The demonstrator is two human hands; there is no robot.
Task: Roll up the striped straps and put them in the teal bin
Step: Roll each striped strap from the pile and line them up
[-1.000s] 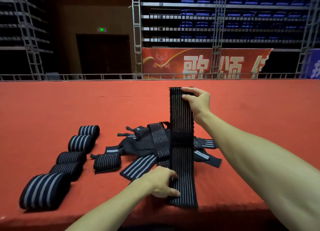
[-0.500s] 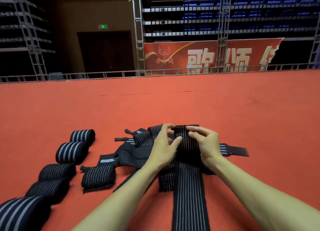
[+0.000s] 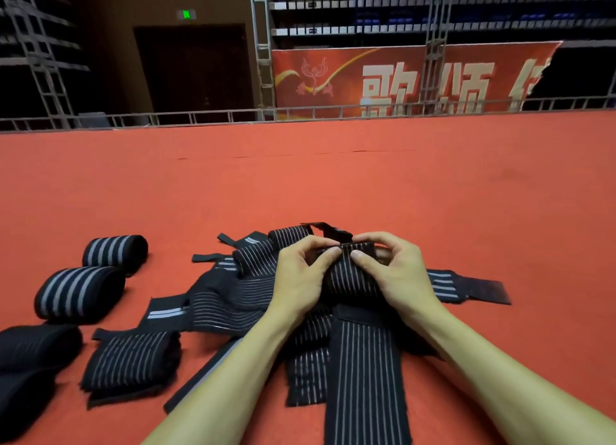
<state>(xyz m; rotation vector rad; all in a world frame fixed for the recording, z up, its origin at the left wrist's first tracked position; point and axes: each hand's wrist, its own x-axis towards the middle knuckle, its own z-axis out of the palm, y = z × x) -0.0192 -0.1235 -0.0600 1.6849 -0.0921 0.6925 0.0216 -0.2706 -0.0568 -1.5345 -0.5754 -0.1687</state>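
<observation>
Right now I have both hands on one long striped strap point(image 3: 365, 371), which runs from the bottom edge of the view up across the heap of loose straps point(image 3: 233, 298) in the middle of the red surface point(image 3: 333, 184). Its far end is curled into a small roll point(image 3: 350, 278). The left hand point(image 3: 300, 288) and right hand point(image 3: 403, 281) pinch that roll from either side, fingers bent over its top and fingertips nearly meeting. Off to the left, apart from the heap, two rolled straps point(image 3: 115, 253) with broad grey stripes lie on their sides, with darker rolls point(image 3: 33, 348) nearer the lower corner. A folded strap point(image 3: 133, 361) sits just beside the heap. A red banner point(image 3: 400, 78) hangs beyond the far rail.
</observation>
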